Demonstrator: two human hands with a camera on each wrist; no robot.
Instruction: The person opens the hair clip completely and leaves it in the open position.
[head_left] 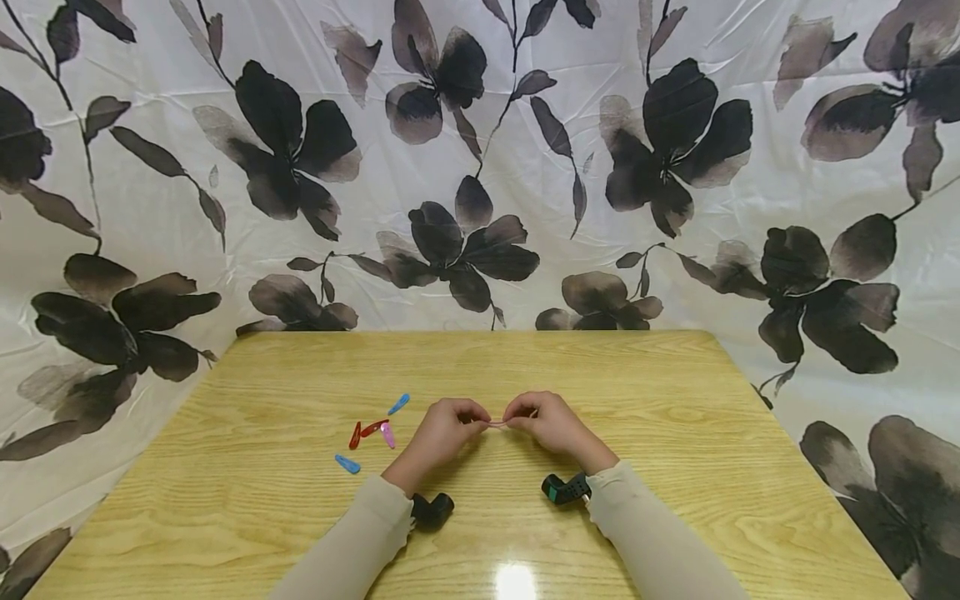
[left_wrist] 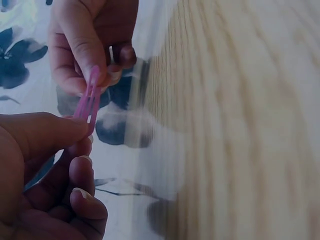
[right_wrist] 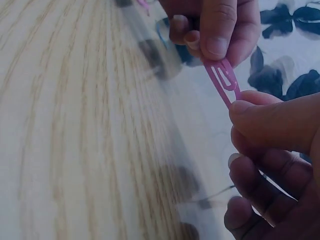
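A pink snap hair clip is held between my two hands, above the middle of the table. My left hand pinches one end of it between thumb and fingers, and my right hand pinches the opposite end. Up close in the right wrist view, the clip shows its outer frame and inner tongue; fingertips cover both ends. From the left wrist, the same clip appears nearly edge-on, its thin strips visible with gaps between them. Whether it is snapped shut I cannot tell.
Left of my hands, more hair clips lie on the wooden table: a blue one at the back, red ones beside a pink one, and another blue one nearer me. Floral cloth hangs behind the table.
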